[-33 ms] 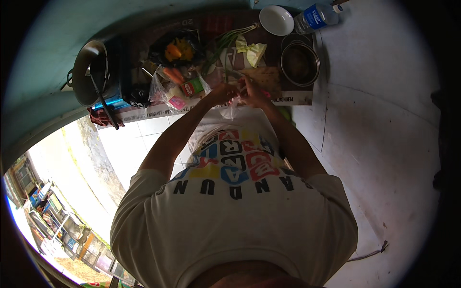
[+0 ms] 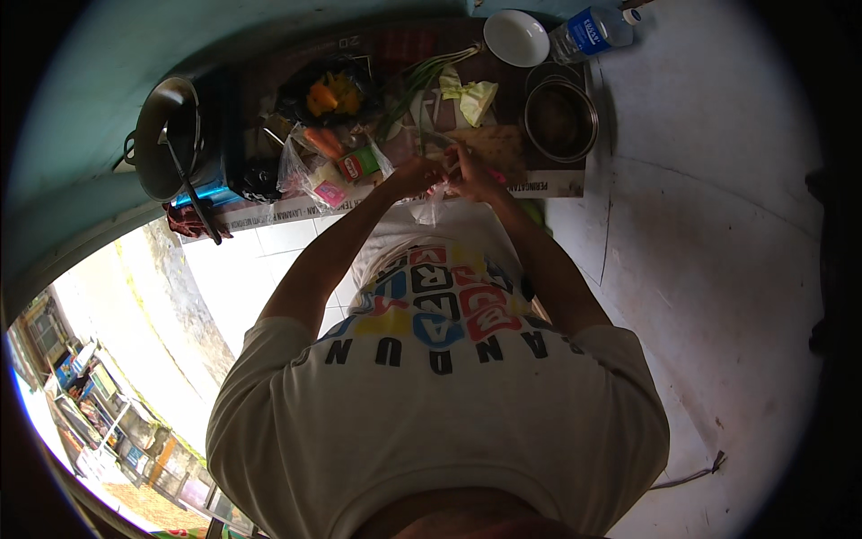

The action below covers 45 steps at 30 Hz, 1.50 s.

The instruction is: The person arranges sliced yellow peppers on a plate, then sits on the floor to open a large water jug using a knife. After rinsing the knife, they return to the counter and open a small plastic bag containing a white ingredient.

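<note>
Close together at the table's near edge, my left hand [image 2: 419,176] and my right hand [image 2: 476,176] pinch a small clear plastic bag [image 2: 428,213]. The bag hangs below my fingers, in front of my shirt; what it contains is too small to make out. Just beyond the hands lies a wooden cutting board [image 2: 496,144], partly covered. Pieces of pale green cabbage [image 2: 477,101] and long spring onions [image 2: 422,76] rest farther back. To the left of my left hand are a green and red packet [image 2: 360,163], a carrot [image 2: 323,141] and another clear bag [image 2: 310,175] with pale and pink contents.
A wok [image 2: 166,139] sits on a stove at the far left, with a long-handled spatula [image 2: 184,175] leaning in it. A black bag [image 2: 296,94] holds orange pieces. At the right stand a metal pot [image 2: 588,121], a white bowl [image 2: 516,38] and a water bottle [image 2: 606,29].
</note>
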Each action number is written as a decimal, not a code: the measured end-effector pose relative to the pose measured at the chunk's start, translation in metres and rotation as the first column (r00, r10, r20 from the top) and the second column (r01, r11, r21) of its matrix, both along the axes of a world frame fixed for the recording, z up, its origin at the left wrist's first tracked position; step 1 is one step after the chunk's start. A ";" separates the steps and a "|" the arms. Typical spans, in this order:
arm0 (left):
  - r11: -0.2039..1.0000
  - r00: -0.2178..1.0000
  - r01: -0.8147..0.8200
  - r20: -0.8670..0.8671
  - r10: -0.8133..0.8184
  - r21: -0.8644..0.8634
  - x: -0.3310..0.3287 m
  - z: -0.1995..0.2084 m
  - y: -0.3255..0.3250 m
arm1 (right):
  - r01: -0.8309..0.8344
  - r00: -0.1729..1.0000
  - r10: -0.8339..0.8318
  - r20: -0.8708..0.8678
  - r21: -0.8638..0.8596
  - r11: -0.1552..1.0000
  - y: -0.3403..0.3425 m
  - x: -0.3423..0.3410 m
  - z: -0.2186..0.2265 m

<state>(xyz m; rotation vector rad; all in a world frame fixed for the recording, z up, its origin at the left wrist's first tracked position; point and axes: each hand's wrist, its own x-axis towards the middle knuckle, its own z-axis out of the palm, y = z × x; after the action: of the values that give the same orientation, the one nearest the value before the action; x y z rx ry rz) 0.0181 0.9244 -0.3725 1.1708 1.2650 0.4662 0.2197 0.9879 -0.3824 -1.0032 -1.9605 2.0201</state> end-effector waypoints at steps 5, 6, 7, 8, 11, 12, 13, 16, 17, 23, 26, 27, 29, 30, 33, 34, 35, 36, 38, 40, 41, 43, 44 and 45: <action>0.941 0.999 -0.013 0.046 -0.003 0.339 0.004 -0.013 0.004 | -0.065 0.998 0.065 -0.007 -0.027 0.998 0.013 0.007 -0.029; 0.954 0.998 -0.037 0.054 0.022 0.297 0.006 -0.013 0.004 | -0.067 0.998 0.067 -0.002 -0.029 0.997 0.015 0.009 -0.032; 0.964 0.997 -0.061 0.063 0.046 0.257 0.007 -0.013 0.004 | -0.068 0.997 0.070 0.044 -0.050 0.996 0.017 0.010 -0.035; 0.974 0.996 -0.082 0.062 0.070 0.211 0.008 -0.012 0.004 | -0.078 0.997 0.078 -0.007 -0.020 0.997 0.018 0.010 -0.037; 0.961 0.999 -0.052 0.030 0.045 0.272 0.012 -0.010 0.007 | -0.104 0.994 0.103 -0.033 -0.035 0.994 0.022 0.012 -0.038; 0.967 0.999 -0.042 0.037 0.033 0.250 0.014 -0.009 0.008 | -0.110 0.994 0.108 -0.034 -0.073 0.991 0.022 0.012 -0.038; 0.965 0.999 -0.029 0.040 0.020 0.259 0.015 -0.009 0.008 | -0.121 0.992 0.117 -0.042 -0.110 0.987 0.022 0.012 -0.038; 0.966 1.000 0.000 0.028 -0.007 0.258 0.021 -0.006 0.009 | -0.110 0.994 0.106 -0.028 -0.192 0.975 0.021 0.009 -0.035; 0.972 1.000 0.024 -0.007 -0.023 0.233 0.023 -0.004 0.008 | -0.109 0.993 0.098 -0.066 -0.190 0.976 0.020 0.008 -0.034; 0.944 0.993 0.008 -0.114 0.032 0.331 0.033 0.003 -0.002 | -0.067 0.995 0.045 -0.092 -0.252 0.965 0.017 0.008 -0.028; 0.908 0.983 -0.078 -0.120 0.138 0.412 0.042 -0.002 -0.008 | -0.011 1.000 0.005 -0.025 -0.245 0.970 0.013 0.010 -0.030; 0.896 0.980 -0.102 -0.111 0.165 0.432 0.043 -0.005 -0.010 | 0.038 0.997 -0.050 -0.053 -0.205 0.978 0.010 0.009 -0.032; 0.892 0.972 -0.142 -0.110 0.208 0.429 0.044 -0.010 -0.014 | 0.097 0.990 -0.111 -0.090 -0.153 0.983 0.005 0.009 -0.038; 0.853 0.970 -0.150 -0.093 0.225 0.499 0.043 -0.012 -0.014 | 0.106 0.988 -0.120 -0.099 -0.139 0.985 0.003 0.010 -0.041; 0.819 0.973 -0.133 -0.083 0.214 0.558 0.036 -0.014 -0.013 | 0.125 0.986 -0.135 -0.094 -0.108 0.986 0.000 0.012 -0.048; 0.814 0.979 -0.122 -0.067 0.194 0.567 0.034 -0.013 -0.012 | 0.142 0.988 -0.147 -0.041 -0.106 0.984 -0.001 0.013 -0.049; 0.809 0.984 -0.112 -0.051 0.172 0.577 0.032 -0.012 -0.010 | 0.129 0.986 -0.141 -0.094 -0.122 0.984 -0.001 0.014 -0.049; 0.825 0.988 -0.085 -0.059 0.142 0.559 0.030 -0.010 -0.008 | 0.129 0.985 -0.144 -0.099 -0.146 0.981 0.000 0.015 -0.049; 0.855 0.994 -0.031 -0.075 0.081 0.518 0.029 -0.006 -0.006 | 0.120 0.981 -0.150 -0.120 -0.228 0.966 0.001 0.015 -0.046; 0.887 0.991 0.015 -0.123 0.047 0.462 0.030 -0.004 -0.005 | 0.104 0.977 -0.160 -0.140 -0.339 0.935 0.001 0.014 -0.041; 0.895 0.990 0.030 -0.137 0.035 0.446 0.031 -0.004 -0.006 | 0.098 0.976 -0.153 -0.152 -0.321 0.942 0.001 0.013 -0.039; 0.896 0.985 0.041 -0.167 0.037 0.442 0.034 -0.005 -0.008 | 0.103 0.980 -0.146 -0.137 -0.279 0.955 0.001 0.012 -0.036; 0.885 0.985 0.037 -0.167 0.047 0.463 0.035 -0.006 -0.009 | 0.095 0.980 -0.135 -0.143 -0.254 0.963 0.001 0.012 -0.034; 0.900 0.985 0.030 -0.165 0.047 0.435 0.036 -0.007 -0.010 | 0.089 0.983 -0.122 -0.136 -0.231 0.969 0.001 0.012 -0.033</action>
<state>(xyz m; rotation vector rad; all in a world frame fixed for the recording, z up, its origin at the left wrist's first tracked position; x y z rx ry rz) 0.0546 0.9149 -0.3793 1.6125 1.3532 0.6930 0.2320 0.9886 -0.4156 -0.9463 -1.5976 2.2218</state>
